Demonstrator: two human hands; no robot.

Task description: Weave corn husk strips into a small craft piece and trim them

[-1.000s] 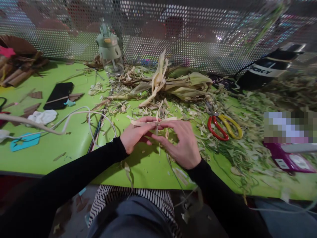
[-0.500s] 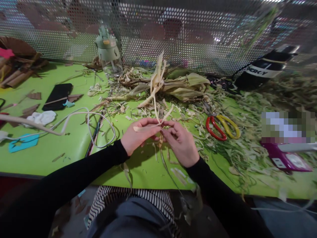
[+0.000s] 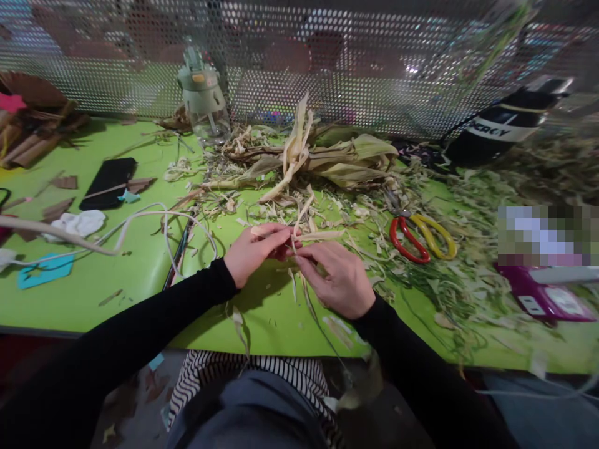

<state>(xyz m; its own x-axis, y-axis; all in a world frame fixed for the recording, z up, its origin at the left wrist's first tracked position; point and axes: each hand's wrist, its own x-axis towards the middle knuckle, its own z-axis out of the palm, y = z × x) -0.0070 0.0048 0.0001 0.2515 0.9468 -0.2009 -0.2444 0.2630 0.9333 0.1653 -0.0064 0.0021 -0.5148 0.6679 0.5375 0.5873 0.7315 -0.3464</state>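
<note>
My left hand (image 3: pixel 256 251) pinches pale corn husk strips (image 3: pixel 305 212) near the front middle of the table. Opposite it, my right hand (image 3: pixel 336 274) is closed, its thumb and forefinger on a strip where the pieces cross. One strip points up and away, and another lies sideways over the right hand's knuckles. Behind the hands, a peeled-back husk (image 3: pixel 296 153) with a stalk rests on a bundle of dried corn husks (image 3: pixel 355 162). Scissors (image 3: pixel 414 234) with one red and one yellow handle lie to the right, among shreds.
A clear water bottle (image 3: pixel 203 103) stands by the perforated metal panel (image 3: pixel 281 56). A black phone (image 3: pixel 110 182), a white cable (image 3: pixel 140 212) and a blue paper piece (image 3: pixel 45 270) lie left. Husk scraps (image 3: pixel 468 293), a black bottle (image 3: pixel 503 128) and a purple pack (image 3: pixel 538 293) are right.
The strips have shifted between my fingers: one now swings across to the right over my right hand, another stands up. My right fingers have moved slightly left and down.
</note>
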